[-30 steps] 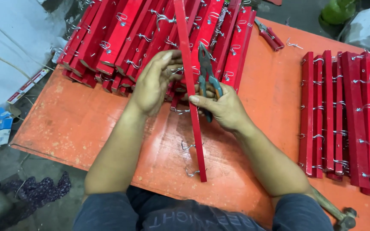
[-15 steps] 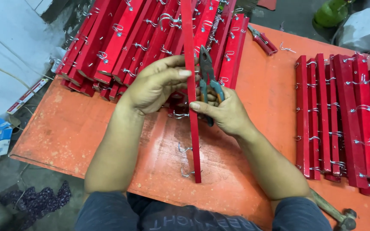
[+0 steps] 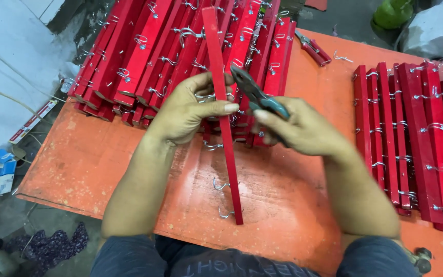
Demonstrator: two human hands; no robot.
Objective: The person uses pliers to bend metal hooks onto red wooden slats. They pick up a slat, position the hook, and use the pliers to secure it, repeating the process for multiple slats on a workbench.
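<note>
My left hand (image 3: 188, 110) grips a long red wooden strip (image 3: 228, 154) that stands on edge over the orange table (image 3: 103, 159), running from near my body toward the far pile. Several silver wire hooks (image 3: 220, 184) stick out of the strip's left side. My right hand (image 3: 303, 128) holds pliers (image 3: 256, 95) with teal handles, their dark jaws pointing up-left close to the strip just beyond my left thumb. The hands are almost touching across the strip.
A heap of red hooked strips (image 3: 180, 46) lies at the far left and centre. A neat row of strips (image 3: 421, 133) lies on the right. Red-handled pliers (image 3: 313, 48) and a loose hook (image 3: 340, 55) rest at the back. A hammer head (image 3: 420, 259) shows bottom right.
The pliers have tilted from upright to slanting up-left toward the strip. My right hand shifted slightly right, and my left thumb now lies across the strip.
</note>
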